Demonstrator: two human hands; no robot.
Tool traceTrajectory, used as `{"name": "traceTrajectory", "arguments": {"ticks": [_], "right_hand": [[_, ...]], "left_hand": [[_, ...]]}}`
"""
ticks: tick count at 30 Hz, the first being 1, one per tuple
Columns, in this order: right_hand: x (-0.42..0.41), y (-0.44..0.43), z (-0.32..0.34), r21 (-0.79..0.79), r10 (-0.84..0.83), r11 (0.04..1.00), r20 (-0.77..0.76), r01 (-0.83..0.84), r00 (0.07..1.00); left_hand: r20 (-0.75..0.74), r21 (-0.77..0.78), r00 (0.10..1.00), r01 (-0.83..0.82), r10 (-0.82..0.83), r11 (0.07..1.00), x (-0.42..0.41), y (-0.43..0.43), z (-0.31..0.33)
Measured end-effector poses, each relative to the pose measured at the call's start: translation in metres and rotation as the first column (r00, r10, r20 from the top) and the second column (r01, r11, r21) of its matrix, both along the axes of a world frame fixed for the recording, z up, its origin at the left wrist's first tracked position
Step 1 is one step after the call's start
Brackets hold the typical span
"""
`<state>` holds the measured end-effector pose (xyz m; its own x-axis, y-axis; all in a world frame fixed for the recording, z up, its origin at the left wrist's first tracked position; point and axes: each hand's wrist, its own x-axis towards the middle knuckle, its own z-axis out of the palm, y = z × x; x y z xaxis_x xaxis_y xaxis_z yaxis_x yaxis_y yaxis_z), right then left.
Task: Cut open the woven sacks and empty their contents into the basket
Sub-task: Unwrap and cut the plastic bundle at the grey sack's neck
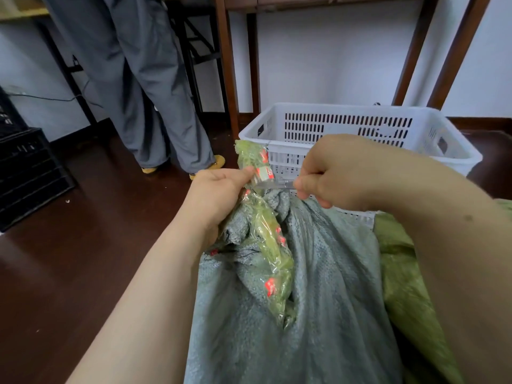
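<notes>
The grey sack [318,273] is lying in the foreground between the two forearms, its coarse woven cloth bunching into deep folds toward a gathered neck. A strip of glossy, crinkled greenish tape [267,239] with red print is running down the neck and sticking up above it.

The left hand [219,195] is gripping the neck, fingers curled round the cloth and thumb pressing the tape's upper part. The right hand [346,173] is closing in a fist round a thin metal blade [273,185], which is pointing left and touching the tape just beside the left thumb; its handle is hiding inside the fist.

A green sack [401,273] with a finer sheen is lying against the grey one's right side. The white plastic basket [360,108], slotted and rectangular, is standing just behind the hands on the dark, polished floor [83,259].
</notes>
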<state>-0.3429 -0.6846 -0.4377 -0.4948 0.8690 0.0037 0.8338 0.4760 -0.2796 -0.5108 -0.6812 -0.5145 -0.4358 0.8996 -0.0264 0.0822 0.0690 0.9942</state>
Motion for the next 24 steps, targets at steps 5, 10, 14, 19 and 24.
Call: {"name": "traceTrajectory", "arguments": {"ticks": [5, 10, 14, 19, 24], "right_hand": [[-0.006, -0.005, -0.002, 0.049, -0.006, 0.999, 0.075, 0.003, 0.997], [-0.021, -0.012, -0.005, 0.138, -0.054, 0.99, 0.189, 0.028, 0.981], [-0.037, -0.012, -0.015, 0.092, -0.017, 0.996, 0.197, -0.001, 0.98], [-0.043, -0.015, -0.028, 0.077, 0.009, 0.997, 0.162, -0.021, 0.987], [-0.035, -0.015, -0.017, 0.008, -0.009, 1.0, 0.185, 0.008, 0.983]], "left_hand": [[-0.084, 0.003, 0.996, -0.018, 0.018, 1.0, -0.002, 0.003, -0.002], [-0.479, 0.106, 0.877, 0.025, 0.029, 0.994, 0.003, -0.001, 0.0], [-0.691, 0.154, 0.722, 0.095, 0.039, 0.983, 0.009, -0.003, 0.006], [-0.759, 0.13, 0.651, 0.113, 0.025, 0.985, 0.01, -0.008, 0.002], [-0.772, 0.109, 0.63, 0.007, 0.08, 0.994, 0.003, -0.013, 0.001]]}}
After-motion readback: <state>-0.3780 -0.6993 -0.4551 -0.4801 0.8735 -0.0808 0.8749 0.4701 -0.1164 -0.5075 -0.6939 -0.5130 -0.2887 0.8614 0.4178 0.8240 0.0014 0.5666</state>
